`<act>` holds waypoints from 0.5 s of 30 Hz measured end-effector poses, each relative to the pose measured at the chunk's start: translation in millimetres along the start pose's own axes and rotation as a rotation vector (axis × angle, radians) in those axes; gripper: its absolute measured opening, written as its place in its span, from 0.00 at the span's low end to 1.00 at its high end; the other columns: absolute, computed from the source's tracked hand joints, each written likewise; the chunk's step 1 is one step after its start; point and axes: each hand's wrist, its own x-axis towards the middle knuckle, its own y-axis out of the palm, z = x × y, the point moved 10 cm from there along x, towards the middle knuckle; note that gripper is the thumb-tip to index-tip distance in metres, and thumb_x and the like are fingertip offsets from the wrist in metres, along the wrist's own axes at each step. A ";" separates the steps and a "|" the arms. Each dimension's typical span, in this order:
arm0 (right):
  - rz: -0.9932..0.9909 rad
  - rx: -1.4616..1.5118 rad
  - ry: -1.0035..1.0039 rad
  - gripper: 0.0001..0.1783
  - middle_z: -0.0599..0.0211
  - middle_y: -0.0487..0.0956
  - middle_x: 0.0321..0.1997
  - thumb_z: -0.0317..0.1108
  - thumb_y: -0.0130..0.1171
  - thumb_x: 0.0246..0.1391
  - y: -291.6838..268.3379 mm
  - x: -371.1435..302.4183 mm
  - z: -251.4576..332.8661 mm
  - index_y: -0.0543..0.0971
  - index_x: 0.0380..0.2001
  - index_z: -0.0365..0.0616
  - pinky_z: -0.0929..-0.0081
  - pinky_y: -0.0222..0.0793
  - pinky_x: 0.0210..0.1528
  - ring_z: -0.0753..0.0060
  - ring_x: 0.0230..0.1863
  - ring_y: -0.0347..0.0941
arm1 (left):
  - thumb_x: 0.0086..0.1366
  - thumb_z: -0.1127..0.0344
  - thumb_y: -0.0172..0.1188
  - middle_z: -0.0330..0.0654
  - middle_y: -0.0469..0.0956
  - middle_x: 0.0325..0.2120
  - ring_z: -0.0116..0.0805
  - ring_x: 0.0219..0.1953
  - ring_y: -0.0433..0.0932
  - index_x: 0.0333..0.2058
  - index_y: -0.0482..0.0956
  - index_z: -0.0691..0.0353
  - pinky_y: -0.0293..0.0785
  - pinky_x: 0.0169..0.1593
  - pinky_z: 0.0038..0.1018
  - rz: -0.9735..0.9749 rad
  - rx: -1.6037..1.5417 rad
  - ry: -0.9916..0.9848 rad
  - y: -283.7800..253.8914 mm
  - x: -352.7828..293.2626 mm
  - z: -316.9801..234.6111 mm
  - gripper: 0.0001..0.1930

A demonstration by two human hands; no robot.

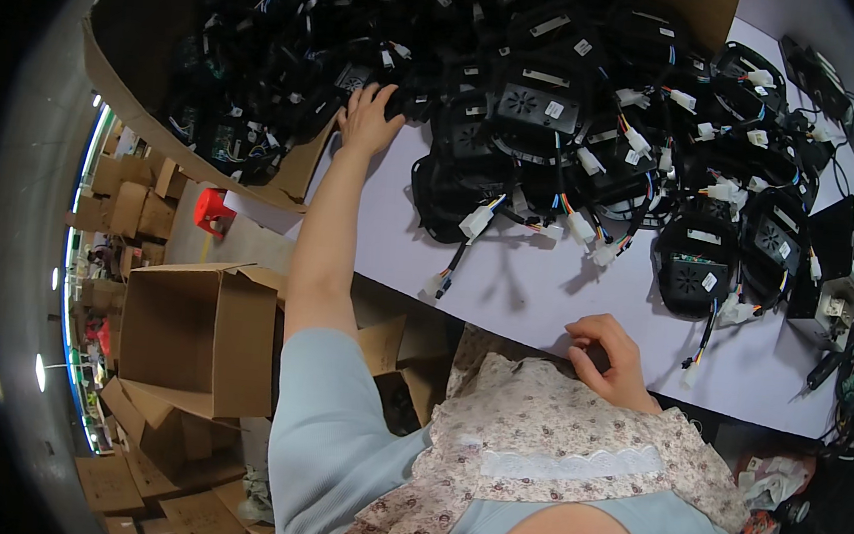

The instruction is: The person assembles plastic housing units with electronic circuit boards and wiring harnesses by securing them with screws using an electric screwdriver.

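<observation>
My left hand reaches far forward at the table's left, beside the open flap of a cardboard box. Its fingers are spread and touch the edge of the black plastic housings piled there; nothing is seen gripped in it. Close to the near table edge, my right hand is loosely bent, with a gap between thumb and fingers and nothing visible in it. Ahead of it lie black housings with speaker slots, such as one at the front, trailing coloured wires that end in white connectors.
A large cardboard box full of similar black units stands at the left. An empty carton sits lower, near my left arm. Right of the housings is a metal-cased device with cables. A red stool stands on the floor.
</observation>
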 end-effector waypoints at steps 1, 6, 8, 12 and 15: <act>-0.011 -0.002 -0.001 0.16 0.60 0.77 0.44 0.21 0.61 0.56 -1.2 0.1 0.7 0.79 0.48 0.37 0.75 0.73 0.43 0.70 0.37 0.77 | 0.59 0.51 0.68 0.43 0.70 0.63 0.49 0.66 0.64 0.63 0.72 0.44 0.60 0.68 0.50 0.001 -0.003 -0.004 3.3 -1.5 6.7 0.32; -0.008 -0.049 0.005 0.15 0.60 0.78 0.43 0.21 0.61 0.55 -0.7 2.0 -0.6 0.79 0.47 0.37 0.74 0.73 0.41 0.68 0.36 0.77 | 0.62 0.56 0.68 0.51 0.80 0.44 0.56 0.49 0.77 0.55 0.73 0.61 0.73 0.52 0.46 -0.053 -0.164 0.079 -2.3 -29.3 9.9 0.26; -0.001 -0.053 0.018 0.15 0.60 0.78 0.42 0.21 0.62 0.54 2.0 4.8 -1.0 0.79 0.47 0.38 0.74 0.73 0.41 0.68 0.36 0.77 | 0.60 0.57 0.69 0.50 0.81 0.41 0.54 0.45 0.79 0.51 0.77 0.63 0.74 0.49 0.44 -0.111 -0.222 0.081 -9.3 -46.0 12.2 0.24; 0.041 -0.113 -0.024 0.15 0.59 0.78 0.41 0.21 0.62 0.53 12.5 11.4 13.4 0.79 0.45 0.38 0.73 0.73 0.40 0.65 0.37 0.77 | 0.60 0.63 0.69 0.50 0.80 0.45 0.53 0.49 0.78 0.40 0.83 0.64 0.73 0.51 0.39 -0.242 -0.638 -0.108 -26.5 -66.8 54.8 0.13; 0.099 -0.096 -0.026 0.14 0.59 0.78 0.41 0.22 0.61 0.55 24.0 16.8 15.1 0.79 0.46 0.39 0.72 0.73 0.41 0.65 0.37 0.77 | 0.60 0.64 0.70 0.51 0.80 0.41 0.52 0.45 0.78 0.41 0.83 0.65 0.73 0.49 0.39 -0.593 -0.696 -0.210 -72.0 -99.0 77.7 0.14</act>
